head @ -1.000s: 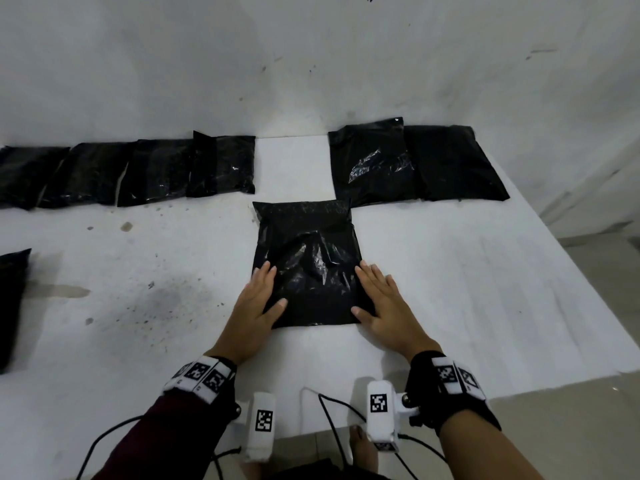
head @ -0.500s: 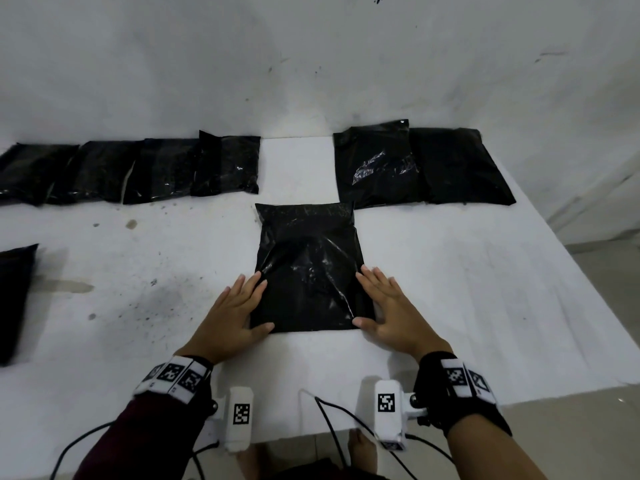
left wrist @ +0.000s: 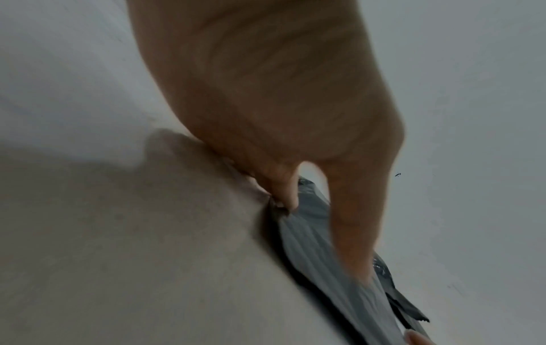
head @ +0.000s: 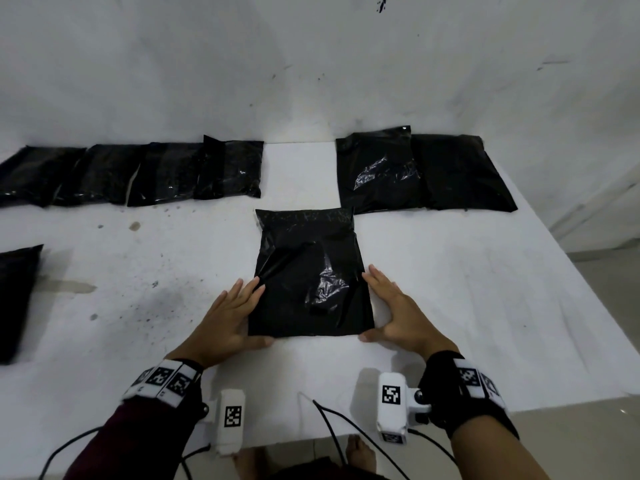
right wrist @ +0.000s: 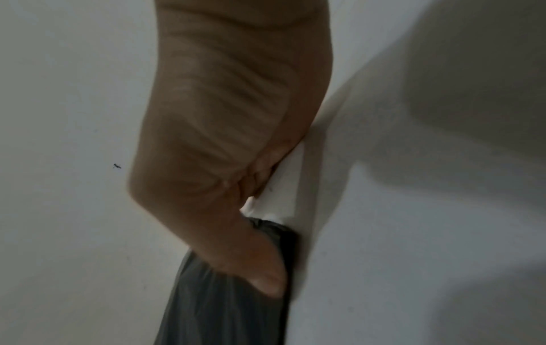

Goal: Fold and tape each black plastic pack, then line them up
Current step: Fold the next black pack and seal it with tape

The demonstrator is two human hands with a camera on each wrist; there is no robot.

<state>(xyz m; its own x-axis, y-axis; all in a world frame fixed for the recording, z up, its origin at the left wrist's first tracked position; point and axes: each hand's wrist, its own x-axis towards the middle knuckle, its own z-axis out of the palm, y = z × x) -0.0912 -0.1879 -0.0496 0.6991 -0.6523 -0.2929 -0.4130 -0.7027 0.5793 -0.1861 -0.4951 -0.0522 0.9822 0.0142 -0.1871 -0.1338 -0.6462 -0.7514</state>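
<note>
Both hands have slid off the top of the pack to its sides since a sec ago. Left hand (head: 232, 317) and right hand (head: 398, 315) lie flat w/ straight fingers along the edges of the black pack (head: 310, 278), thumbs at the near corners, prob. squaring it for the fold. Pack sits mid-bench (head: 467, 289); finished row (head: 138, 173) far left, two more packs (head: 426, 173) far right.

Black plastic pack (head: 310, 278) — glossy, crinkled film — on a matt, speckled white table (head: 467, 306).
</note>
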